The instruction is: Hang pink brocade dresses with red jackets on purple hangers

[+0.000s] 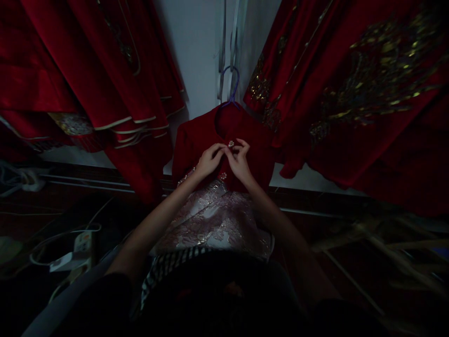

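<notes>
A red jacket (189, 135) hangs in front of me on a purple hanger (235, 86). Sparkly flower-like ornaments run down its front, an upper one (231, 143) beside my fingers and a lower one (223, 176) below them. My left hand (210, 160) pinches the jacket's front just left of the upper ornament. From the other side, my right hand (239, 161) meets it, thumb at the same spot and other fingers curled around the ornament. The fingertips nearly touch; what lies between them is too small and dark to make out. Below the jacket hem spreads a silvery-pink brocade cloth (210, 220).
Red garments with pale trim (115, 93) hang at the left, and red garments with gold sequins (368, 79) at the right. A power strip (82, 248) with cables lies at lower left. Wooden bars (386, 252) stand at lower right in the dark.
</notes>
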The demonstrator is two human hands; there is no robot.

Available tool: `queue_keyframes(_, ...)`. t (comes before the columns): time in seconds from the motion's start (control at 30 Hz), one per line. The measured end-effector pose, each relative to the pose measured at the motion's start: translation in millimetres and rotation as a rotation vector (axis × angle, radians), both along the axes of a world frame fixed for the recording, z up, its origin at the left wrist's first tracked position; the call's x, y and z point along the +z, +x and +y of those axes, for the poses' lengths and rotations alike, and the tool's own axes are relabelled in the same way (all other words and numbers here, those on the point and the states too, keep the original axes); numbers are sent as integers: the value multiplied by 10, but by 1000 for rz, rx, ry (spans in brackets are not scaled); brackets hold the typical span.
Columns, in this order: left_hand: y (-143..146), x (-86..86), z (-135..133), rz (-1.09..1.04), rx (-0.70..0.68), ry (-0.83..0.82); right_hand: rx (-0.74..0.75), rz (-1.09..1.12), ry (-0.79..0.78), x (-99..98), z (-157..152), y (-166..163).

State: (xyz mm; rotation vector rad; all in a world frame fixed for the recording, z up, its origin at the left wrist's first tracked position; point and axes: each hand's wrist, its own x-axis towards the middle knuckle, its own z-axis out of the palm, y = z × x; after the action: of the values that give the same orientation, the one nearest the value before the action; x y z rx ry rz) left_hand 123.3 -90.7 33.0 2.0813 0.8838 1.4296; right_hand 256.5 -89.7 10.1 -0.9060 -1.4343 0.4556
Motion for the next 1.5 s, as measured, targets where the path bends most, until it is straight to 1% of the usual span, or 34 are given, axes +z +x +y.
queue_keyframes(0.07,17,-156,19,-80,2,-88,52,-3,-78,-134,-85,34)
queue_keyframes(0.13,48,-306,24,-136,-1,-158,163,22,-214,-205,-181,77)
queue_keyframes(0.2,90,-429,30,-185,-10,-228,286,76,-327,-182,-263,109)
queue_keyframes(0.27,135,-504,54,-268,-22,-303,361,142,-336,-72,-308,120)
queue_keyframes(0.33,168,-518,92,-399,-43,-392,390,202,-278,78,-308,116)
queue_keyframes(0.4,165,-471,121,-570,-89,-489,414,233,-240,203,-272,108)
queue_keyframes(0.43,143,-430,123,-651,-120,-531,428,234,-237,239,-247,107)
queue_keyframes(0.5,54,-337,96,-762,-193,-590,455,213,-252,244,-199,108)
queue_keyframes(0.53,-8,-297,69,-769,-235,-618,461,199,-260,218,-181,108)
queue_keyframes(0.6,-146,-258,8,-709,-299,-697,435,163,-266,132,-162,101)
queue_keyframes(0.67,-264,-291,-45,-624,-304,-779,352,80,-243,44,-173,80)
queue_keyframes(0.7,-305,-333,-64,-597,-276,-797,290,16,-219,9,-189,64)
queue_keyframes(0.77,-353,-445,-92,-578,-170,-765,167,-134,-158,-34,-237,22)
queue_keyframes(0.8,-362,-504,-103,-577,-117,-729,129,-204,-130,-48,-266,-5)
queue_keyframes(0.9,-366,-637,-145,-597,-29,-636,94,-327,-109,-91,-346,-98)
queue_keyframes(0.97,-365,-668,-178,-602,-9,-610,81,-350,-142,-134,-376,-160)
queue_keyframes(1.03,-369,-664,-204,-566,21,-597,72,-344,-179,-178,-383,-206)
queue_keyframes(1.13,-391,-636,-204,-447,68,-555,81,-325,-218,-214,-360,-232)
queue_keyframes(1.2,-424,-631,-160,-387,129,-469,91,-305,-235,-220,-326,-228)
queue_keyframes(1.3,-505,-668,-21,-356,300,-278,133,-216,-253,-229,-239,-216)
queue_keyframes(1.37,-566,-714,96,-333,384,-200,168,-130,-255,-246,-158,-217)
queue_keyframes(1.43,-611,-757,198,-321,403,-235,180,-63,-243,-271,-70,-231)
queue_keyframes(1.5,-631,-779,259,-339,389,-328,170,-33,-224,-296,8,-261)
